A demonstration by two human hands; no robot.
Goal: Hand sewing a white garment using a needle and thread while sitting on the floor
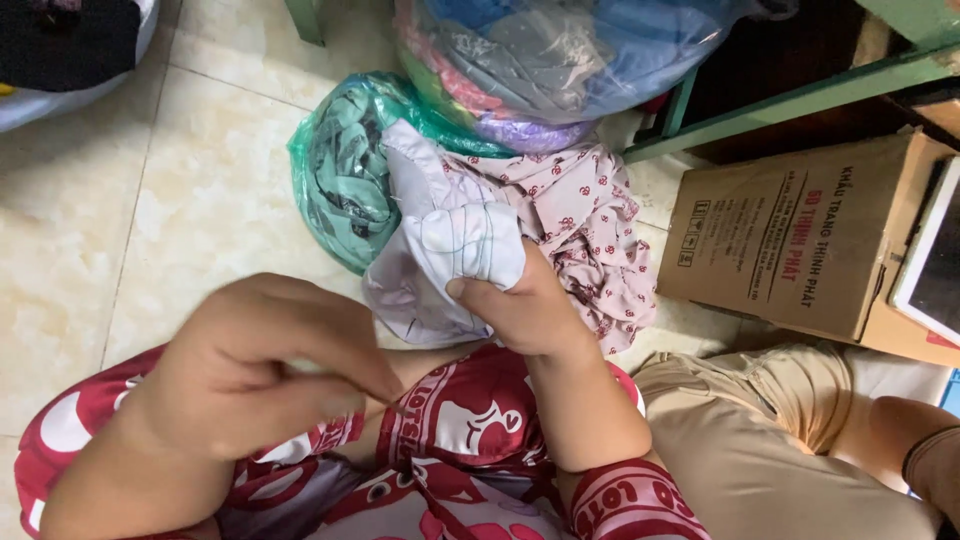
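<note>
Pale floor tiles (200, 200) lie beneath a person seated low, knees in red patterned cloth. Their right hand (525, 310) is clamped on a bunched white cloth (450, 250), stretching it taut over the fingers — apparently so the fabric stays smooth. Nearer, the left hand (260, 365) pinches together on something thin, perhaps a needle; blur hides it. Beyond lie a floral garment (590, 230), a green plastic bag (340, 170) and a cardboard box (790, 240).

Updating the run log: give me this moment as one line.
left hand: pinched shut, blurred | right hand: grips pale cloth | behind: green bag, cardboard box
</note>
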